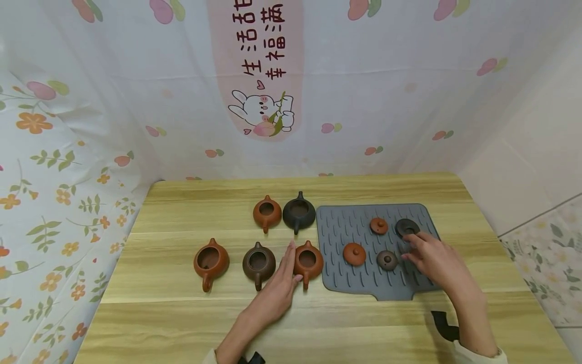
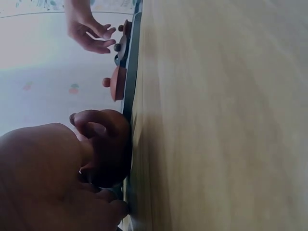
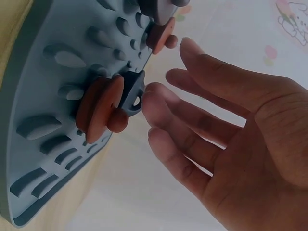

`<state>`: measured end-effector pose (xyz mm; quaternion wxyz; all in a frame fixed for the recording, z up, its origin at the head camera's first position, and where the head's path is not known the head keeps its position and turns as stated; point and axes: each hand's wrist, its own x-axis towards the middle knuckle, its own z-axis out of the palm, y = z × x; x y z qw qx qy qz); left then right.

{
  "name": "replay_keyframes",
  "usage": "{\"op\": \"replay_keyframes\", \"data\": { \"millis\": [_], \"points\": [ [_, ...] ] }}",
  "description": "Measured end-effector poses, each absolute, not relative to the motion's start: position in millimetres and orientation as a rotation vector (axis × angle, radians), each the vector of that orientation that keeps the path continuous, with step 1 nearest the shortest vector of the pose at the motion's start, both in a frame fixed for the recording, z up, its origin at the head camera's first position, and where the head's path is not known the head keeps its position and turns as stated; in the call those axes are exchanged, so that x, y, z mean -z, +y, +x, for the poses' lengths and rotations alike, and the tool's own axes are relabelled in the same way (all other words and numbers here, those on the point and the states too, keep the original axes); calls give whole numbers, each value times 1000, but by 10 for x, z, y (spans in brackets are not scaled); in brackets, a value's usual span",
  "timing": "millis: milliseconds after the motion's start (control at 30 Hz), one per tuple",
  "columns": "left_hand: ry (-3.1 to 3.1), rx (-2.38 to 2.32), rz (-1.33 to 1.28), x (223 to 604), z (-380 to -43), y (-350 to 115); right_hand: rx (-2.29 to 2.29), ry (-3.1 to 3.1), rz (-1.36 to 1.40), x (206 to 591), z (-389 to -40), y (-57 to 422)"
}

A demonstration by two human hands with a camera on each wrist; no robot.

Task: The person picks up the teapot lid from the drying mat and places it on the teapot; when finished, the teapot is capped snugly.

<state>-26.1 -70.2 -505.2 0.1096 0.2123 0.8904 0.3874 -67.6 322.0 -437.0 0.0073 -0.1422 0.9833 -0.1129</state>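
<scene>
Lying toward the counter's (image 1: pixel 354 326) right edge, the mat (image 1: pixel 342 227) underlies the empty, loose-fingered right hand (image 1: pixel 434 259); the straight-fingered left hand (image 1: pixel 276 292) touches a terracotta teapot (image 1: pixel 310 271). Fetching the black lid (image 1: pixel 406 228), near the mat's far-right corner, seems in progress, calling for a pinch.

2 cream sleeves (image 1: pixel 482 356) show beside 2 black wrist mounts (image 1: pixel 447 331).

Wood-grain tabletop (image 1: pixel 173 202) spread wide here, and right behind it hangs a white curtain (image 1: pixel 364 101) dotted with pink-and-green fruit, a cartoon rabbit (image 1: pixel 261 108) under Chinese lettering (image 1: pixel 274 43)! Orange-flowered cloth (image 1: pixel 54 202) lines the left, a pale wall (image 1: pixel 523 126) the right, all softly lit.
</scene>
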Motion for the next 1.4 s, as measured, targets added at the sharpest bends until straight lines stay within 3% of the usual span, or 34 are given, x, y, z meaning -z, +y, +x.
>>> {"op": "replay_keyframes", "data": {
  "millis": [1400],
  "points": [
    [2744, -1112, 695, 5118, -251, -683, 417, 2945, -318, 4411, -705, 3475]
  ]
}}
